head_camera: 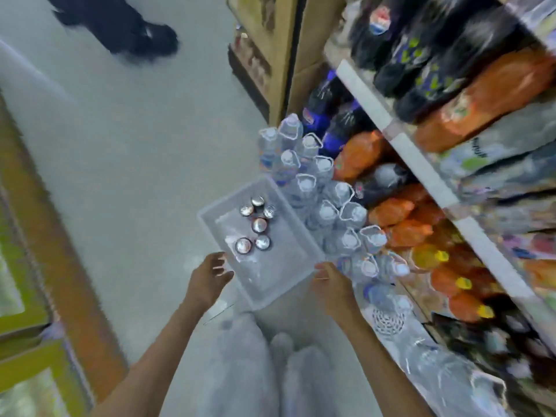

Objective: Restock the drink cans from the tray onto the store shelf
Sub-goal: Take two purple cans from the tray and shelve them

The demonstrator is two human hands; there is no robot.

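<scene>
A clear plastic tray point(288, 284) lies low in the aisle in front of me. Several drink cans point(259, 225) stand upright in its far half, silver tops showing. My left hand point(209, 279) is at the tray's near-left rim with fingers spread and nothing in it. My right hand point(329, 281) has its fingers closed on the tray's near-right corner. The store shelf point(421, 164) runs along the right, its white edge rails above rows of orange and dark soda bottles. The picture is motion-blurred.
Packs of water bottles point(319, 188) stand on the floor between tray and shelf. Cardboard boxes point(282, 55) rise behind them. Another person's black shoes point(141, 34) are at the far left of the aisle. A yellow-orange unit point(45, 266) borders the left. My grey-trousered legs point(255, 371) are below.
</scene>
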